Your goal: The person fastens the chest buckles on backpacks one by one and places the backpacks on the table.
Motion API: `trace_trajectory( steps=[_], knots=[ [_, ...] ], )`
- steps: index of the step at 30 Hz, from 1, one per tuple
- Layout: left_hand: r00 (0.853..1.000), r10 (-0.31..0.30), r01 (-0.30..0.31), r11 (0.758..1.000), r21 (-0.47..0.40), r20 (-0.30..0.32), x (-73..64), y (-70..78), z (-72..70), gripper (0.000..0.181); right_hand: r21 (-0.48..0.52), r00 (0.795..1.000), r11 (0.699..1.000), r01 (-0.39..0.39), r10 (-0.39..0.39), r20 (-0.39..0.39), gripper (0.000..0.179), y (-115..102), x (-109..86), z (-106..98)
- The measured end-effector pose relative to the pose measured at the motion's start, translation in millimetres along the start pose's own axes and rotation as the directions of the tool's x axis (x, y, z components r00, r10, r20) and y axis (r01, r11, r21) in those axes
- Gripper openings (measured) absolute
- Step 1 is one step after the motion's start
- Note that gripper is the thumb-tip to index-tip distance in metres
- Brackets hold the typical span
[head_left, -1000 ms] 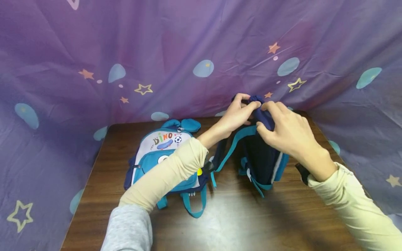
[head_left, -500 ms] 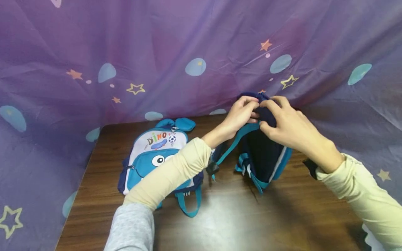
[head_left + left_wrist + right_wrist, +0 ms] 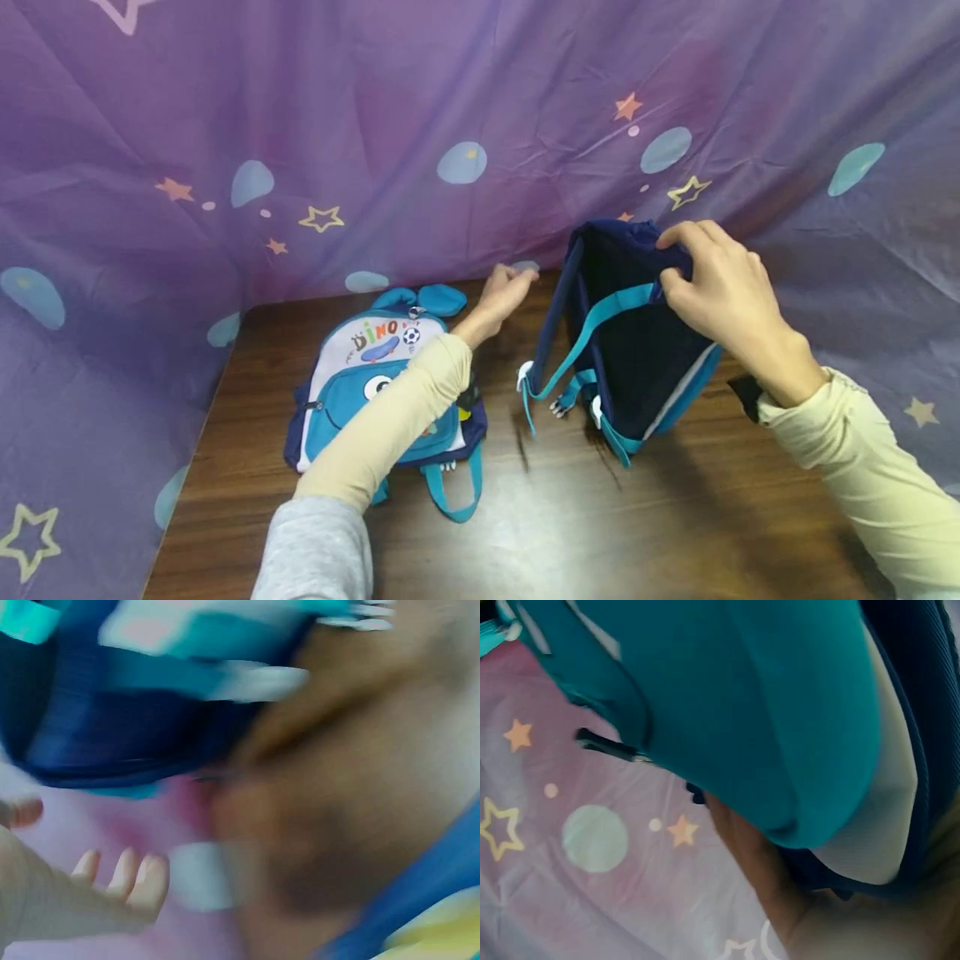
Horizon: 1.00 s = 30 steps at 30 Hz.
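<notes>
My right hand (image 3: 723,287) grips the top of a navy backpack (image 3: 645,367), whose dark back panel and turquoise-edged straps face me. In the right wrist view, the teal front (image 3: 765,697) of this backpack fills much of the frame, with my fingers at its top edge. My left hand (image 3: 498,300) is in the air to the left of the navy backpack, apart from it and holding nothing. Its fingers (image 3: 142,889) are loosely extended in the blurred left wrist view. A blue and white DINO backpack (image 3: 337,400) lies on the table, partly hidden beneath my left forearm.
Both backpacks are on a brown wooden table (image 3: 540,525). Behind it hangs a purple curtain (image 3: 390,167) printed with stars and blue ovals, meeting the table's back edge. A turquoise loop (image 3: 457,504) extends from the DINO backpack toward the front.
My left hand has let go of the navy backpack's top and moved left. My right hand keeps its grip and has shifted slightly right, the backpack turning so its back panel shows more.
</notes>
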<state>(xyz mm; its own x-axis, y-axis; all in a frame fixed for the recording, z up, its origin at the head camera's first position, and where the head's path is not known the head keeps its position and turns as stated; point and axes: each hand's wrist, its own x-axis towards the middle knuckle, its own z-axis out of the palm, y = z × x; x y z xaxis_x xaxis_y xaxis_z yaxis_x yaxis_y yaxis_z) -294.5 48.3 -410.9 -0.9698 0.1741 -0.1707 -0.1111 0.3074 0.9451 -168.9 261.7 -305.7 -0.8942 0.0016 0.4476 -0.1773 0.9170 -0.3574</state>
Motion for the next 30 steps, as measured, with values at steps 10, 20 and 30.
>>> trace_trajectory(
  steps=[10,20,30],
  knots=[
    [0.858,-0.273,0.456,0.794,-0.401,0.434,-4.7,-73.7,49.4,0.089,0.19,0.968,0.981,0.024,0.025,-0.251,0.03,10,-6.5,0],
    [0.927,-0.127,0.326,0.737,-0.592,0.352,-16.4,-84.3,48.0,0.078,0.381,0.953,0.923,-0.053,0.161,-0.256,0.036,12,0.3,-6],
    [0.995,0.027,0.018,0.897,-0.441,0.094,-30.4,-74.3,16.2,0.072,0.267,0.97,0.933,-0.241,0.24,0.039,0.046,61,-6.7,4]
  ],
)
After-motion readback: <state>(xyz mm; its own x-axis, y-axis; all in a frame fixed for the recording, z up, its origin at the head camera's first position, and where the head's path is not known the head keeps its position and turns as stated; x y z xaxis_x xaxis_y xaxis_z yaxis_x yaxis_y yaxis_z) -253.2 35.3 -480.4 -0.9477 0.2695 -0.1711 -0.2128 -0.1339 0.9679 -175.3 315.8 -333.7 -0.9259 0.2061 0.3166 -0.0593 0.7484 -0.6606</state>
